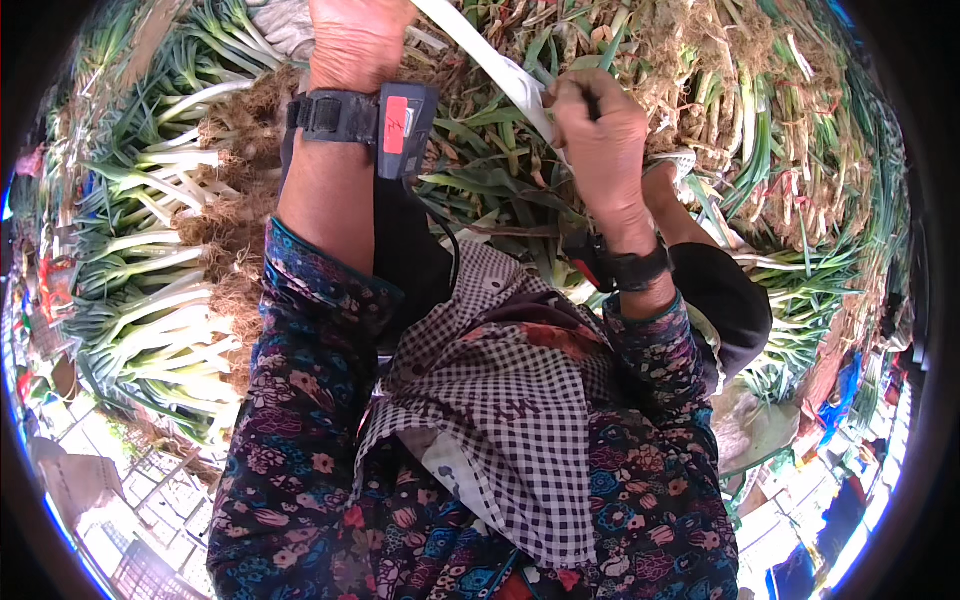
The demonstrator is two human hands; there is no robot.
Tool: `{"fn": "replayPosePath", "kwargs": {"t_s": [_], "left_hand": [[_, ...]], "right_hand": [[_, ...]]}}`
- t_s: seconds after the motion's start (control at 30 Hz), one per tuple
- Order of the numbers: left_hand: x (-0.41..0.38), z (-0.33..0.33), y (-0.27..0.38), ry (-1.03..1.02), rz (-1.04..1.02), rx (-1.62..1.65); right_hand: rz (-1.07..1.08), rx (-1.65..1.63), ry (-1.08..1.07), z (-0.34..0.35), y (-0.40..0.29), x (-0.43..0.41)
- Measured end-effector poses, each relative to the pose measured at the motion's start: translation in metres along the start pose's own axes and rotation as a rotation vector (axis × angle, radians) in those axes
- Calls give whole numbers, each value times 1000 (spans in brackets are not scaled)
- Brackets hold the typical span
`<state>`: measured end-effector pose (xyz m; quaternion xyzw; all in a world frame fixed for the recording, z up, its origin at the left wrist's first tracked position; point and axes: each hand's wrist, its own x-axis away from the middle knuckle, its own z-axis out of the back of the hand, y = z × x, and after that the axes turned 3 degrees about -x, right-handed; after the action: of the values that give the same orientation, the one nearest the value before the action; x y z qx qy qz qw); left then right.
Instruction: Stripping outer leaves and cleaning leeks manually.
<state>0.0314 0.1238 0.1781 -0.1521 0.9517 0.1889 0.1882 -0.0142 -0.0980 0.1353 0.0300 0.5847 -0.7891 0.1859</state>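
Observation:
A long white leek stalk (491, 64) slants down from the top edge to my right hand. My right hand (600, 127) is closed around its lower end, fingers curled, with a thin white strip trailing beneath. At the top edge, my left hand (360, 22) is cut off by the picture's border; its fingers cannot be seen, nor whether they grip the stalk. Below and between the hands lies a heap of loose green leaves and peelings (517, 165). Both wrists wear black straps with small devices.
Rooted leeks (165, 300) lie in a long row on the left, roots inward. Tied bundles with roots (795, 165) are piled at the upper right, and more leeks (802, 315) below them. A checked apron (510, 420) covers my lap. My shod foot (679, 161) rests beside the bundles.

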Motion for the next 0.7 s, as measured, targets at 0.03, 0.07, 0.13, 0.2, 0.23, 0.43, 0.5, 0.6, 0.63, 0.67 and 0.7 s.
{"fn": "replayPosePath", "kwargs": {"t_s": [0.03,0.07,0.13,0.2,0.23,0.43,0.5,0.6,0.63,0.67,0.7], "left_hand": [[1,-4,3,24,-8,-2],[2,-1,10,-14,42,42],[-2,10,20,-96,16,11],[-3,17,26,-178,-5,-16],[-2,16,28,-165,-17,-33],[1,11,30,-80,-23,-65],[3,11,27,-60,-6,-58],[6,3,18,83,-55,-126],[5,3,21,87,-58,-126],[4,5,24,18,-45,-88],[3,8,26,-55,-29,-46]], "right_hand": [[-344,-363,-83,3,-7,1],[-389,-670,-99,6,-3,3],[-448,-836,-143,17,-5,4],[-526,-922,-214,37,-1,9],[-524,-923,-218,43,9,10],[129,215,-207,12,-22,7],[330,240,-181,-12,-11,-6],[124,-63,-181,-13,-13,-9],[-285,-385,-201,-11,-17,-8],[-383,-634,-154,-6,-10,-10],[-386,-629,-153,3,-5,-7]]}}
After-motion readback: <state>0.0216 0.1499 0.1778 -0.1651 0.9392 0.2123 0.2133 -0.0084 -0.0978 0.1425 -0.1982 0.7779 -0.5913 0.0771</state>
